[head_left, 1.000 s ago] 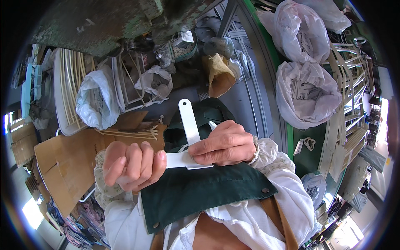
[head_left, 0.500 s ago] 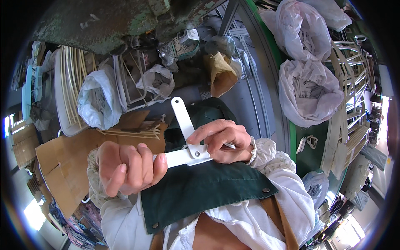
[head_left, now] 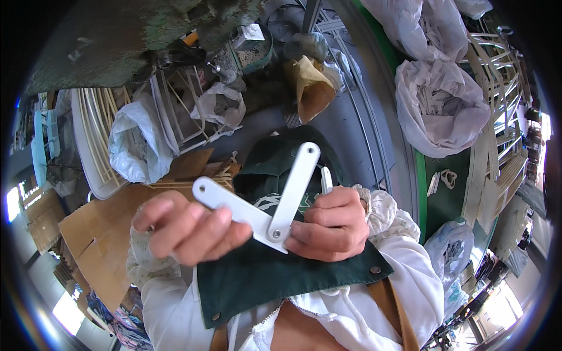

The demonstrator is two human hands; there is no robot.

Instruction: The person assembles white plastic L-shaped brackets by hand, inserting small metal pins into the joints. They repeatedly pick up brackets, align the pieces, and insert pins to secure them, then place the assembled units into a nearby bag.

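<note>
A white hinged bracket (head_left: 290, 193) is spread in a V in front of my chest, its two flat arms joined by a metal rivet low in the middle. Both arms have rounded ends with a small hole. My right hand (head_left: 335, 228) is closed on the bracket beside the rivet. Another narrow white piece (head_left: 326, 180) sticks up out of the same hand; its lower part is hidden by the fingers. My left hand (head_left: 190, 229), slightly blurred, has curled fingers, with fingertips overlapping the lower edge of the left arm of the bracket.
A worn green machine body (head_left: 146, 35) overhangs the upper left. Below it stand a white plastic bag (head_left: 140, 143) and a tray of long strips (head_left: 99, 126). Bags of white parts (head_left: 442, 108) sit on the green-edged bench at right. Cardboard (head_left: 99, 240) lies at left.
The bracket has turned: its left arm now rises to the left and its other arm leans right. My right hand has shifted to the right, and my left grip looks looser.
</note>
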